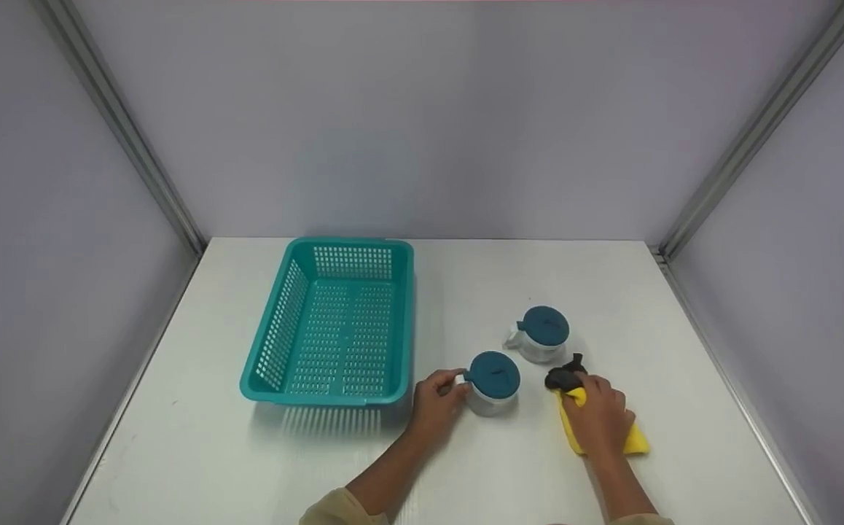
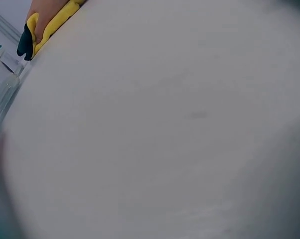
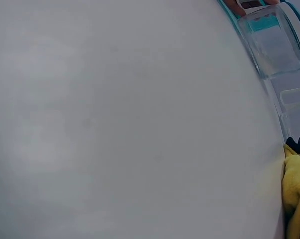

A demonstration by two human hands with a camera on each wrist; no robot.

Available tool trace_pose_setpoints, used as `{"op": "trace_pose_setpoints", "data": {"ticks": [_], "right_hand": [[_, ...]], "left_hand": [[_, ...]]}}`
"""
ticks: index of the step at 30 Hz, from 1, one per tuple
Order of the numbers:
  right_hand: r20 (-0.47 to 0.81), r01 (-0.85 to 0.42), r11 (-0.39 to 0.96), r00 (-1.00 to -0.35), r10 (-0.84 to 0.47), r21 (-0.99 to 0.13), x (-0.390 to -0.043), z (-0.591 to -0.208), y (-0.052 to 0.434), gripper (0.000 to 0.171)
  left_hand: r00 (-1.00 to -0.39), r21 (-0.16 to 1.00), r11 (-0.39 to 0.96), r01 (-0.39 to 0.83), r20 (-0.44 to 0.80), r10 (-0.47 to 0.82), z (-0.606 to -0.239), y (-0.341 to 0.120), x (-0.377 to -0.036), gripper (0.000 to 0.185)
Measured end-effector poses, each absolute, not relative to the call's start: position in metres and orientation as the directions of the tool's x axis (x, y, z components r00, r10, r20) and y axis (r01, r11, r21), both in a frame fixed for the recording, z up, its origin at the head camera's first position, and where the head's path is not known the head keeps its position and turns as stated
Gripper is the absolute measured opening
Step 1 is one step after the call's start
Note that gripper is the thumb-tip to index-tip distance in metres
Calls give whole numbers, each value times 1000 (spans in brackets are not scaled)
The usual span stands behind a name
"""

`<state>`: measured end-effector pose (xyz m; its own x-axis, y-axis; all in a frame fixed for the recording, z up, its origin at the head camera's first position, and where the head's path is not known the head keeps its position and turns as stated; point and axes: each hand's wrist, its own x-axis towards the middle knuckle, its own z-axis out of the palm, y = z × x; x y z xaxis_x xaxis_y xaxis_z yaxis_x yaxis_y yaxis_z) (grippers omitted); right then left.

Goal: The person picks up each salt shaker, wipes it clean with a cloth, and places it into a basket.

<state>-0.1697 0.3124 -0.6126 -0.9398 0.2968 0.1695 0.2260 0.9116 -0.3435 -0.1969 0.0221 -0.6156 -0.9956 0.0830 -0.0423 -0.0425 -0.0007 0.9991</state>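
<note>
My left hand [image 1: 435, 410] pinches the white handle of a clear jar [image 1: 493, 376] with a round dark-blue lid, which stands upright on the table. In the right wrist view, the see-through body of this jar [image 3: 273, 47] shows at the top right. My right hand [image 1: 601, 417] grips a bunched yellow cloth [image 1: 637, 442] with a dark part [image 1: 562, 378] poking out ahead of the fingers. Just beyond that cloth is a second jar [image 1: 544, 327] of the same kind, its handle facing left. The left wrist view catches the yellow cloth [image 2: 60, 21] at its top left corner.
A teal plastic basket [image 1: 247, 379] with perforated sides and floor stands left of the jars, its near right corner close to my left hand. Pale panels [image 1: 422, 124] enclose the white table [image 1: 196, 452] at the back and on both sides.
</note>
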Motion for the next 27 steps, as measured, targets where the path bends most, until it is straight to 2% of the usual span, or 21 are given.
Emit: {"op": "trace_pose_setpoints", "data": {"ticks": [6, 13, 27], "right_hand": [[182, 184, 922, -949, 257, -341, -170, -612, 309, 64], [272, 70, 928, -946, 178, -365, -170, -612, 309, 48], [316, 41, 924, -933, 171, -379, -170, -613, 307, 37]], "left_hand": [[-991, 998, 28, -50, -53, 124, -612, 18, -197, 32], [-989, 999, 24, -25, -28, 145, -613, 17, -197, 32], [-995, 998, 56, -23, -28, 94, -614, 16, -194, 21]]}}
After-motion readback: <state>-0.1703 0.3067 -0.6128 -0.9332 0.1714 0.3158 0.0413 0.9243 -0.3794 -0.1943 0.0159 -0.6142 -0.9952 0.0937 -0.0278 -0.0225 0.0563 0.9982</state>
